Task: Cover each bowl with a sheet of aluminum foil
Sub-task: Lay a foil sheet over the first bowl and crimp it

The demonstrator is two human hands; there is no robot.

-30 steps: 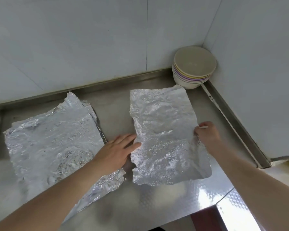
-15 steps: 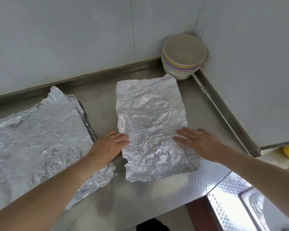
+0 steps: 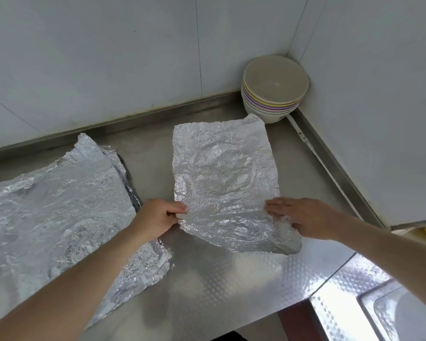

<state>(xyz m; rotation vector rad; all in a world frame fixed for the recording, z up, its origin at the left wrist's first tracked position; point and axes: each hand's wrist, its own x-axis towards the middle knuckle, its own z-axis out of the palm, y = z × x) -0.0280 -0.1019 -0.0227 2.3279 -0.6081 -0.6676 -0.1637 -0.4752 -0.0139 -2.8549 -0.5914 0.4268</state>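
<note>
Half lifted now off the grey steel desk (image 3: pixel 207 286): near end of the single crinkled silver foil sheet (image 3: pixel 224 168), pressed flat a moment ago under two open palms. Far end down on the desk just in front of the stack of pale plastic bowls (image 3: pixel 273 94), almost at its base. Pinched at the left near edge by the left hand (image 3: pixel 155 220), fingers curled round the foil. Covered at the right near edge by the right hand (image 3: pixel 303 217), fingers stretched flat on top, thumb hidden, so no telling whether gripped there too. Reads as smoothing finished and pick-up begun; no bowl covered yet, none taken off the stack. Thin, floppy edges, likely to tear or fold if tugged unevenly. Open desk on the near side of the stack for setting out a bowl. Thick pile of more crumpled foil sheets (image 3: pixel 59 212) well left of the stack, walls close behind it and to its right.
</note>
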